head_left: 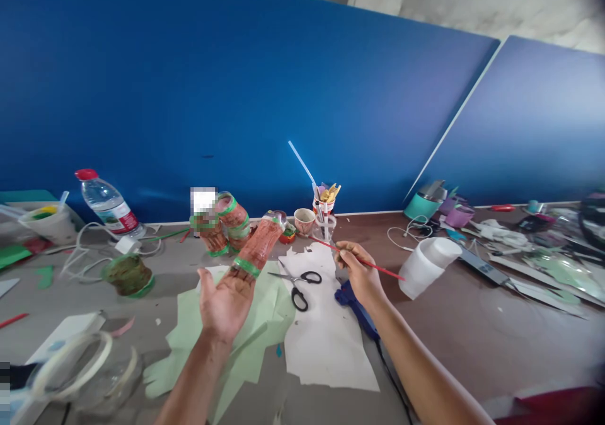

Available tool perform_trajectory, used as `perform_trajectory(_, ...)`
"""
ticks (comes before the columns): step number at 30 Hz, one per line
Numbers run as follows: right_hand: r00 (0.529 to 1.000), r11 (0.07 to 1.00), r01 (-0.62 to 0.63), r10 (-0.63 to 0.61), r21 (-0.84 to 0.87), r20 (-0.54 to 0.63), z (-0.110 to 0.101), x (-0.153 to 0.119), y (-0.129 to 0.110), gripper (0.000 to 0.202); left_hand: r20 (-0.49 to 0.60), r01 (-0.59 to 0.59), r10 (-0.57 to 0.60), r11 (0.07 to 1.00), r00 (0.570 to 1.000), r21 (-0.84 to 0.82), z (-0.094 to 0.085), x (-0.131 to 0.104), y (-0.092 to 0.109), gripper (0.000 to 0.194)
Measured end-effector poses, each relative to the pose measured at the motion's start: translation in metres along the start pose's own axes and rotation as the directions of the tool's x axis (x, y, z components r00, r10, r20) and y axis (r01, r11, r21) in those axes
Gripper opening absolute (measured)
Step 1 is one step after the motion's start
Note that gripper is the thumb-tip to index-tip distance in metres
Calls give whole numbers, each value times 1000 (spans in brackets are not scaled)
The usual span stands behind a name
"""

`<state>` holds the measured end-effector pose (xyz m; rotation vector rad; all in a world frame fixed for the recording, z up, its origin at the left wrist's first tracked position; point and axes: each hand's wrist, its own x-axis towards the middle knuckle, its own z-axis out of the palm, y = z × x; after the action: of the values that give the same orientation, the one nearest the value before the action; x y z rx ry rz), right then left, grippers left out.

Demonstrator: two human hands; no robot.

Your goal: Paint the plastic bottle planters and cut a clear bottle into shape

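Reddish-brown bottle tips toward 1 o'clock on left hand, fingers kinda open; right hand pinches a red stick.

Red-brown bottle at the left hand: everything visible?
The bottle has a streaky red-brown coating, a green band round its lower end and a clear, shiny, plastic-looking upper end. It leans to the right, its lower end against the fingers of the open left hand, near the open scissors. Coating wet or dry: can't tell.
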<state>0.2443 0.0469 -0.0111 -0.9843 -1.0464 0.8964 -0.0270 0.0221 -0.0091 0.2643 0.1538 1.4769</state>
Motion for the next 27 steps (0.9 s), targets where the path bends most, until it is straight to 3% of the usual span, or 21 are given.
perform_trajectory(5, 1000, 983, 5, -3, -183, 14, 6, 10, -7, 17, -79, -19, 22, 999, 997, 31, 10, -2, -1, 76)
perform_trajectory(9, 997, 926, 45, -18, -375, 75, 20, 34, -12, 22, -123, -9, 15, 999, 992, 50, 9, -1, -1, 78)
perform_trajectory(18, 988, 724, 100, 12, -682, 157, 65, 99, 3, 16, -63, 19, -17, 999, 998, 40, -3, 3, 0, 76)
perform_trajectory(27, 956, 569, 184, 85, -802, 280, 91, 126, -6, 18, -115, 10, -3, 998, 993, 66, -2, 1, -1, 76)
